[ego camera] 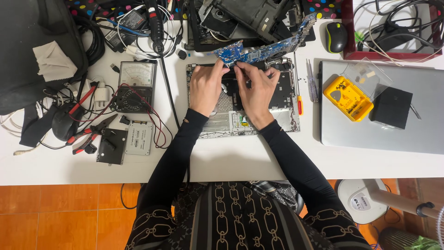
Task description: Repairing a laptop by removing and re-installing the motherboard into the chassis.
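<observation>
Head view, looking straight down on a white table [240, 162]. Both hands rest over an opened laptop base [286, 99] at centre, its inside exposed, a silver panel toward the person. Left hand [206, 85] lies palm down on the base's left half, fingers bent at the far edge, tips touching or just under the lower edge of a blue circuit board [263, 48]. Right hand [256, 88] sits just beside it, fingers curled, thumb and forefinger pinched at the same board edge; whether either hand truly grips the board or something small below it, cannot tell. The board runs tilted, left end near the fingertips, right end raised over a heap of dark laptop parts [249, 18] behind. Left of the base: an analogue meter [135, 85] with red and black leads, a small drive [139, 138], a black plate [111, 146], red-handled pliers [90, 134]. Right of the base: a screwdriver [298, 85] lying along its edge, then a closed silver laptop [416, 134] bearing a yellow bit case [348, 98] and a black box [392, 107]. A mouse [336, 37] sits at the far edge.
</observation>
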